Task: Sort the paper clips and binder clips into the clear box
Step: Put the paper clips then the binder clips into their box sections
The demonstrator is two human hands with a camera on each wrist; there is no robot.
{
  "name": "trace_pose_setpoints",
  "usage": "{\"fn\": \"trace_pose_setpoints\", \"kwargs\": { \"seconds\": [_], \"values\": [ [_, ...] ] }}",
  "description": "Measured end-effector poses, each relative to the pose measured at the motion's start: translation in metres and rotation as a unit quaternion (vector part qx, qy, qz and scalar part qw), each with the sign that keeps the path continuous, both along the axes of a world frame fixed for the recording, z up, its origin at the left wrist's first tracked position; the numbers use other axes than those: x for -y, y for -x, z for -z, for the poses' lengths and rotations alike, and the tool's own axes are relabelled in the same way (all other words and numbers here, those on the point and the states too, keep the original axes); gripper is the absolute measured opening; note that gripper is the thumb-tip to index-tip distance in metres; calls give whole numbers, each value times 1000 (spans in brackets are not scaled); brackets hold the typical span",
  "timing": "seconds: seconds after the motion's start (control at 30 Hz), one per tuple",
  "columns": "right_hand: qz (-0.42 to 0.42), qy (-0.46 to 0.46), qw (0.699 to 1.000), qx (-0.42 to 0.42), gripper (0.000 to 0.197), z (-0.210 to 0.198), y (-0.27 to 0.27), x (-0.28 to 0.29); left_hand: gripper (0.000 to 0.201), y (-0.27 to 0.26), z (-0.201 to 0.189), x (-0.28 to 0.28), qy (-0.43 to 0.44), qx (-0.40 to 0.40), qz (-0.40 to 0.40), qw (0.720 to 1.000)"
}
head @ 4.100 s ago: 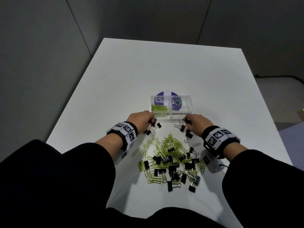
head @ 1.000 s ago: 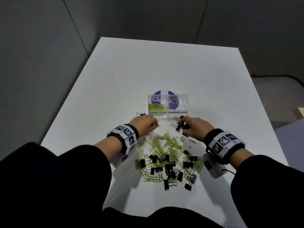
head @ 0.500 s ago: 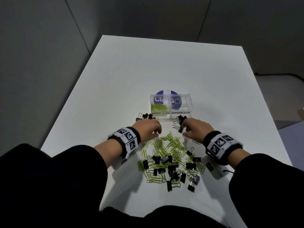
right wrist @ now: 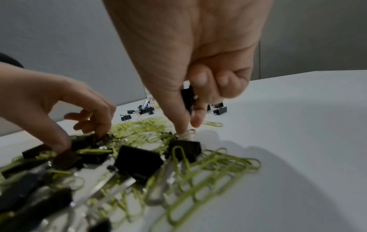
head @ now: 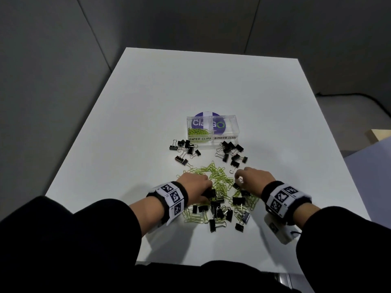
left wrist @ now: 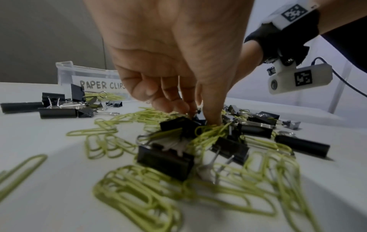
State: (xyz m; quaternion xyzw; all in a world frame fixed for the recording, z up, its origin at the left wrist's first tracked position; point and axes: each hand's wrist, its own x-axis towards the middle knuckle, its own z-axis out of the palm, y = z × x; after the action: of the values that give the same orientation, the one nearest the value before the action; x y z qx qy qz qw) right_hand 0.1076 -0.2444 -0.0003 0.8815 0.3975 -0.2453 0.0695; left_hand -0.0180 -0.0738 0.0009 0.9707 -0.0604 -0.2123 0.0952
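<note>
Both your hands reach down into a mixed pile of green paper clips (head: 220, 182) and black binder clips (head: 220, 210) on the white counter (head: 148, 98). Your left hand (head: 193, 187) has its fingers curled down into the pile, thumb and fingertips touching a black binder clip (left wrist: 178, 125) among the green ones; whether it actually grips that clip cannot be told. Your right hand (head: 255, 179) has its fingers curled, with a binder clip (right wrist: 187, 98) tucked against the palm, while its thumb and forefinger pinch the wire handle of another clip lying in the pile.

Beyond both hands sits the clear box (head: 212, 129), with two compartments labelled "PAPER CLIPS" and "BINDER CLIPS". Some green paper clips lie in the compartment ahead of your left hand. Between the hands and the box are two small groups of binder clips, one ahead of the left hand (head: 185, 151) and one ahead of the right hand (head: 231, 154).
</note>
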Motion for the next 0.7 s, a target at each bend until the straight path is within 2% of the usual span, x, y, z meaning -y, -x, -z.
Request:
{"fn": "trace_pose_setpoints", "kwargs": {
  "seconds": [0.3,0.4,0.5,0.57,0.7],
  "values": [
    [-25,-17,999,-21,20,4,3,-1,40,5,-6,-11,-34,78,34,996],
    [-18,-7,999,-40,16,1,1,-4,37,6,-9,-18,-45,74,15,996],
    [-23,9,999,-44,6,-1,3,-5,27,10,-13,-24,-13,54,-44,997],
    [-19,5,999,-50,13,-1,5,-5,24,14,-15,-27,-1,34,-88,996],
    [-21,17,997,-75,36,-5,6,-6,17,20,-10,-36,15,28,-127,991]
  ]
}}
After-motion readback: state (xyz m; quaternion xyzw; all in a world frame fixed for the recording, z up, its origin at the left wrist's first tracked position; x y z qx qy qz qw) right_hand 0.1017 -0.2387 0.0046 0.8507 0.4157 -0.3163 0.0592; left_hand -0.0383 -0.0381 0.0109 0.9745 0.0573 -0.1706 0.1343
